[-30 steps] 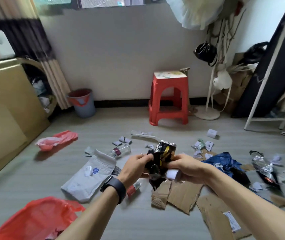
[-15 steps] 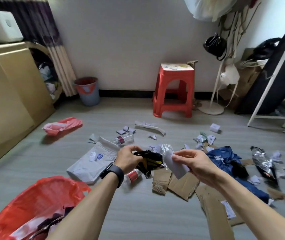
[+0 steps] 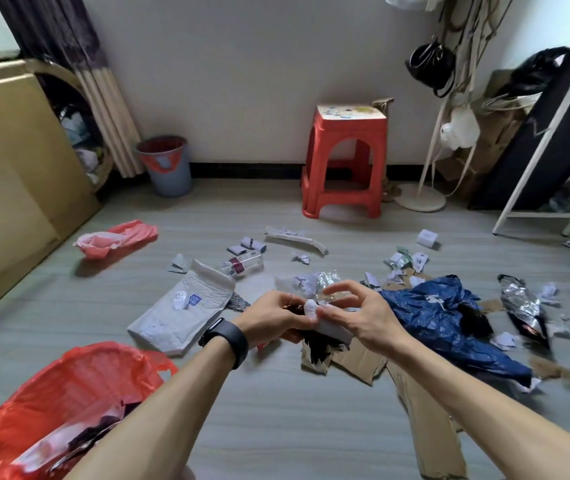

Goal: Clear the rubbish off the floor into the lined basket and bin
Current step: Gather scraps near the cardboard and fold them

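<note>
My left hand (image 3: 274, 318) grips a crumpled black wrapper (image 3: 318, 344) that hangs below it, above the floor. My right hand (image 3: 363, 315) holds a white paper piece (image 3: 332, 329) against the wrapper with its thumb, the other fingers spread loosely. The red-lined basket (image 3: 68, 403) stands at the lower left with rubbish inside. A grey bin (image 3: 167, 166) with a red liner stands by the far wall. Scattered on the floor lie a white padded mailer (image 3: 179, 310), a clear bottle (image 3: 242, 265), torn cardboard (image 3: 359, 362), a blue plastic bag (image 3: 443, 320) and several paper scraps.
A red stool (image 3: 345, 157) stands against the far wall. A tan cabinet (image 3: 6, 161) fills the left side. A coat stand (image 3: 418, 199) and a white frame (image 3: 553, 140) occupy the right. A loose red bag (image 3: 117, 237) lies on the left floor, a silver foil wrapper (image 3: 522, 306) on the right.
My hands have come together again, the right pressing the white paper onto the black wrapper in the left. The view has tilted down, showing more of the red-lined basket.
</note>
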`<state>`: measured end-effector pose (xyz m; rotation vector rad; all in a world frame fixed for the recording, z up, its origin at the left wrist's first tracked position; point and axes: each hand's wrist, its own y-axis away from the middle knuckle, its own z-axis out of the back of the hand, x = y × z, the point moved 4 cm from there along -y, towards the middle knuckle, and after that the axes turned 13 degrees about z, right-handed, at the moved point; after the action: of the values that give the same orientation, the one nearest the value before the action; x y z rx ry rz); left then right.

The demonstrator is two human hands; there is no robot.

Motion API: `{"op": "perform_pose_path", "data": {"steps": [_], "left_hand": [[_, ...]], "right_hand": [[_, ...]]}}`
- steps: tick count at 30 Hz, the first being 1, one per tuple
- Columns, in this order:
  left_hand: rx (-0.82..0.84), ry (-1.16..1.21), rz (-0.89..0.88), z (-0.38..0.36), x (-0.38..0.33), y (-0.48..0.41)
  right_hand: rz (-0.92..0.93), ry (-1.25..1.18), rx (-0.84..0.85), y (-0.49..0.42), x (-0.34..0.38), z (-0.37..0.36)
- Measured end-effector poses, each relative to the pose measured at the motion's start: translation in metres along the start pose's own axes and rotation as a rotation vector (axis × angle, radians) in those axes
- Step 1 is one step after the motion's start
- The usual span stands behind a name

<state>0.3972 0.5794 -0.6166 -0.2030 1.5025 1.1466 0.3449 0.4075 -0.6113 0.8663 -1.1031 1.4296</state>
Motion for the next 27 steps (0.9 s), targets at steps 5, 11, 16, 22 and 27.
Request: {"op": "perform_pose_path", "data": {"steps": [5, 11, 16, 22, 27], "left_hand": [[-0.065, 0.150, -0.075, 0.017, -0.004, -0.001], [-0.048, 0.274, -0.035, 0.031, 0.004, 0.011], [0.049, 0.501, 0.007, 0.044, 0.016, 0.035], [-0.232, 0.591, 0.126, 0.079, 0.024, 0.066], [-0.358, 0.730, 0.133, 0.102, 0.031, 0.084]], "right_hand": [[-0.211, -0.224, 0.176, 0.005, -0.002, -0.009], [-0.212, -0.555, 0.195, -0.002, 0.008, -0.022], [-0.016, -0.326, 0.132, -0.019, 0.017, -0.049], [0.302, -0.086, 0.116, -0.024, 0.043, -0.099], [0.313, 0.013, 0.143, -0.030, 0.052, -0.131]]}}
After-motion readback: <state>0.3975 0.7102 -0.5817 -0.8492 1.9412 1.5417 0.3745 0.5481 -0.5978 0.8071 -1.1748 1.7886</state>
